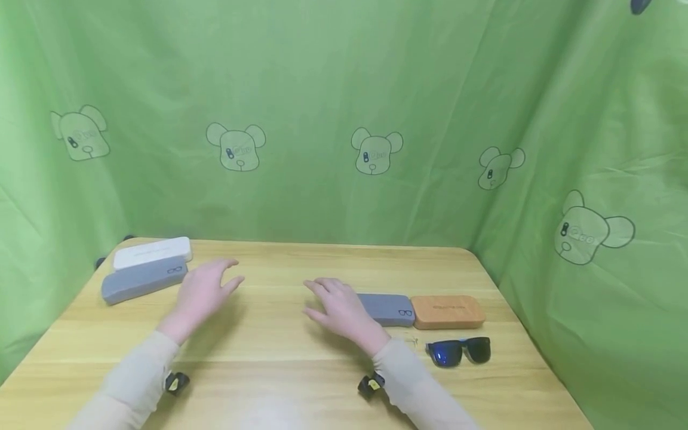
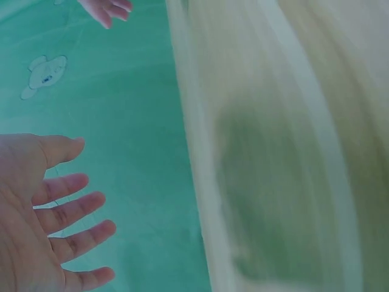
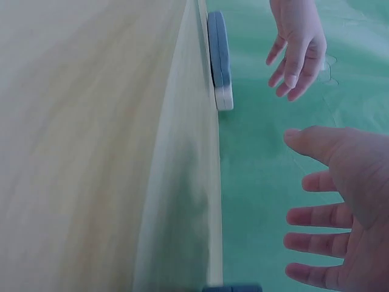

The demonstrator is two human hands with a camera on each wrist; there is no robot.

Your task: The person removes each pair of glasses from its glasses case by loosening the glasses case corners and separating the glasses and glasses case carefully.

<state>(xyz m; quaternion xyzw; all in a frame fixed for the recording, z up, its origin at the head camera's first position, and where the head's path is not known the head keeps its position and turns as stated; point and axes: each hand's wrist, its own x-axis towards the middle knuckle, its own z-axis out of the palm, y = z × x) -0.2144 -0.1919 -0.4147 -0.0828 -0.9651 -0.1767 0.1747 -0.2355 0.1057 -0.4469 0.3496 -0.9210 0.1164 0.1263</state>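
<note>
Head view, left hand (image 1: 201, 292), right hand (image 1: 338, 307) over mid-table (image 1: 269, 358), spread

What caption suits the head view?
Two open hands, left and right, hover over a table with cases and sunglasses.

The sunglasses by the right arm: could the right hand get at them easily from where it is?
Probably yes. The sunglasses lie in the open on the table, just beside the right hand, whose fingers are spread and hold nothing. Nothing stands between them.
</note>
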